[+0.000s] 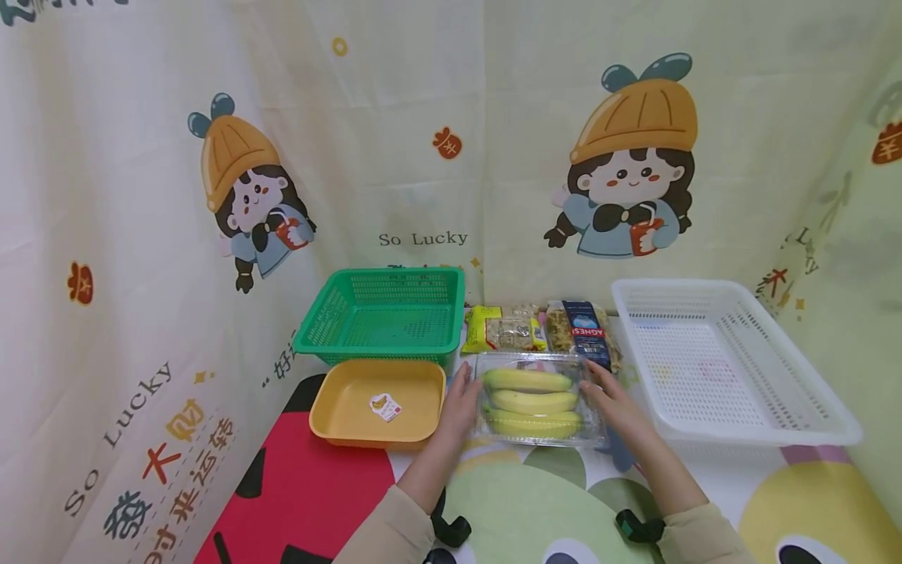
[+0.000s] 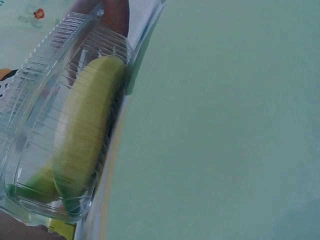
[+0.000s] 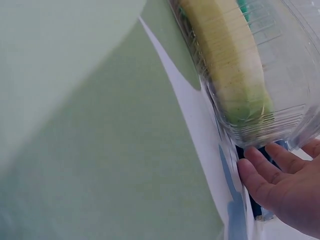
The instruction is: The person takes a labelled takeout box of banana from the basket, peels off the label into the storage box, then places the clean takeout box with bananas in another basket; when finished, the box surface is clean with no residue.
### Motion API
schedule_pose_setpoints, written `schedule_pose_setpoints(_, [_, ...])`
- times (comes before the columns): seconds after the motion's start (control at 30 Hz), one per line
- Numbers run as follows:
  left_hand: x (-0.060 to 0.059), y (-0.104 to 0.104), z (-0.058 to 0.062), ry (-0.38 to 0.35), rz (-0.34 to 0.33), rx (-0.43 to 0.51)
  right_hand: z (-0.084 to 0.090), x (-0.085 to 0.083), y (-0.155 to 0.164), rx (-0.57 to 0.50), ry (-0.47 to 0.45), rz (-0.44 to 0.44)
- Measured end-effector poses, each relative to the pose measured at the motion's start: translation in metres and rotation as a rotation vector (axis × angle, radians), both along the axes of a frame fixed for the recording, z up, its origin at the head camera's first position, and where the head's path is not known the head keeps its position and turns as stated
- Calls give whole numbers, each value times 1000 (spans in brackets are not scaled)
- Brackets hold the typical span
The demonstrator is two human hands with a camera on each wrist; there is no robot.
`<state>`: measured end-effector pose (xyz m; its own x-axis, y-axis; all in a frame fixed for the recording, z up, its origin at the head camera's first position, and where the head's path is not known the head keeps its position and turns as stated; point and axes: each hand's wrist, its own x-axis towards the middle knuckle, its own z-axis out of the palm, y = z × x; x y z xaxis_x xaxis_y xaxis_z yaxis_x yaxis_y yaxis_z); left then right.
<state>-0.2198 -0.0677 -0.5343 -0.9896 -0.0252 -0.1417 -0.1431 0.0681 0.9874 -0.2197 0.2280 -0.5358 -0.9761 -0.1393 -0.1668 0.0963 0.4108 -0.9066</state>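
A clear plastic clamshell box (image 1: 539, 403) with three yellow-green bananas (image 1: 532, 402) lies on the table in front of me. My left hand (image 1: 461, 403) rests with straight fingers against the box's left side. My right hand (image 1: 609, 399) touches its right side, fingers relaxed. The left wrist view shows the ribbed box (image 2: 45, 125) and one banana (image 2: 85, 130) up close. In the right wrist view my right hand's fingertips (image 3: 280, 160) lie just under the box's end (image 3: 280, 75), beside a banana (image 3: 225, 55).
A yellow tray (image 1: 345, 399) with a banana sticker (image 1: 385, 406) sits left of the box, and a green basket (image 1: 373, 347) stands behind it. A white basket (image 1: 768, 432) stands to the right. Snack packets (image 1: 503, 329) and a blue pasta pack (image 1: 586, 333) lie behind the box. Cartoon-printed cloth walls the space.
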Motion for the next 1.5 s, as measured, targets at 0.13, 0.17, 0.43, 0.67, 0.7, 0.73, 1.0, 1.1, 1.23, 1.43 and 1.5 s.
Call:
schedule_pose_setpoints(0.13, [1, -1, -2, -6, -27, 32, 0, 1, -1, 2, 17, 0])
schedule_pose_setpoints(0.17, [1, -1, -2, -4, -31, 37, 1, 1, -2, -2, 20, -2])
schedule_pose_setpoints(0.43, [0, 0, -3, 1, -60, 73, 0, 0, -2, -11, 26, -13])
schedule_pose_setpoints(0.67, [-1, 0, -6, 1, -50, 69, 3, 2, -3, -9, -2, -20])
schedule_pose_setpoints(0.7, [-1, 0, -5, 0, -47, 65, 3, 2, -3, -6, -5, -20])
schedule_pose_setpoints(0.73, [0, 0, -5, 3, -45, 62, 4, 3, -4, -8, -10, -20])
schedule_pose_setpoints(1.0, [1, -1, 4, 8, -35, 43, 8, 2, -5, -18, 3, -39])
schedule_pose_setpoints(1.1, [1, -1, 9, 13, -34, 49, 12, 2, -6, -4, 19, -53])
schedule_pose_setpoints(1.23, [5, -2, 20, 26, -28, 61, 21, 4, -8, -9, 63, -49])
schedule_pose_setpoints(1.43, [9, -6, 36, 31, -21, 77, 36, 4, -13, -35, 103, -42])
schedule_pose_setpoints(1.5, [9, -7, 41, 38, -22, 72, 43, 4, -14, -37, 107, -54])
